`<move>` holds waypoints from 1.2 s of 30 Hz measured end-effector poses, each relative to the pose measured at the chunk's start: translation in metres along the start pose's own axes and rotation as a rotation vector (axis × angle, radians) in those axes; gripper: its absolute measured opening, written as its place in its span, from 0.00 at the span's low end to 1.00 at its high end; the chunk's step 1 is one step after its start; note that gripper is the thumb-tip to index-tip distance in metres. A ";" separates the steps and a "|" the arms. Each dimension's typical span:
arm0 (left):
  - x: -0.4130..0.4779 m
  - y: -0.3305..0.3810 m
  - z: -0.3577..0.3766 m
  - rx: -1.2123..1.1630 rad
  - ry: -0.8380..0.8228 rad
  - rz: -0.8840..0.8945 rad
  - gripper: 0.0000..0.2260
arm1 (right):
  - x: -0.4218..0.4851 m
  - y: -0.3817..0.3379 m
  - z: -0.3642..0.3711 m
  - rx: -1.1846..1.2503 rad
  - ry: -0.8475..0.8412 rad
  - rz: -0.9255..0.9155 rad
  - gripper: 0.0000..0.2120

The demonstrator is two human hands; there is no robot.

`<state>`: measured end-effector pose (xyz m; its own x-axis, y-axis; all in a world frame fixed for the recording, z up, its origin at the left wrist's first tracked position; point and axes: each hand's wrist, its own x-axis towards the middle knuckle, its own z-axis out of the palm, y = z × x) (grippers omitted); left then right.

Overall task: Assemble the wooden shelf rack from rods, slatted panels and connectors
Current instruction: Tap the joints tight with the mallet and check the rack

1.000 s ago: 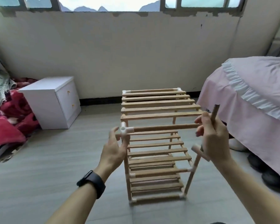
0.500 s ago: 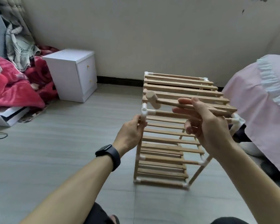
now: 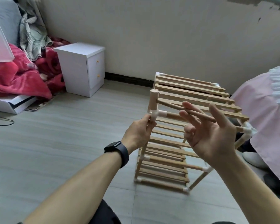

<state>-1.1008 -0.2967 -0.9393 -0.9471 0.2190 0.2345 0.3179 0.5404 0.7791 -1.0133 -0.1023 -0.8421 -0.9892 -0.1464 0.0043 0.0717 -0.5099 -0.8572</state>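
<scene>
Nearly done: slatted wooden shelf rack (image 3: 183, 143) standing; left hand (image 3: 138, 132) pinching white plastic corner connector (image 3: 154, 116), right-hand fingers (image 3: 192, 113) spread under small wooden mallet (image 3: 153, 101) at 12 o'clock.

The mallet (image 3: 153, 101) head now stands on the corner connector (image 3: 154, 115), right hand (image 3: 212, 135) fingers spread

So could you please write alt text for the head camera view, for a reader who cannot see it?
A person's left hand holds a white connector at the front corner of a wooden shelf rack, while the open right hand loosely holds a small wooden mallet resting on that connector. A white cabinet stands behind.
</scene>
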 end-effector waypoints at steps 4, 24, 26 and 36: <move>0.000 0.000 0.000 0.006 -0.015 -0.003 0.09 | -0.006 -0.008 -0.014 0.032 -0.026 0.120 0.23; -0.003 0.003 -0.002 0.013 0.015 0.027 0.16 | -0.027 -0.012 -0.012 -1.518 0.112 -0.500 0.10; -0.003 0.003 -0.002 0.009 0.014 0.022 0.16 | -0.025 -0.008 -0.008 -1.653 0.104 -0.594 0.13; -0.001 -0.001 -0.001 0.011 0.008 0.015 0.15 | -0.018 -0.009 -0.005 -1.676 0.060 -0.506 0.11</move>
<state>-1.1001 -0.2981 -0.9394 -0.9426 0.2207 0.2504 0.3322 0.5461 0.7690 -0.9971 -0.0907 -0.8370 -0.8764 -0.2154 0.4307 -0.3773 0.8629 -0.3363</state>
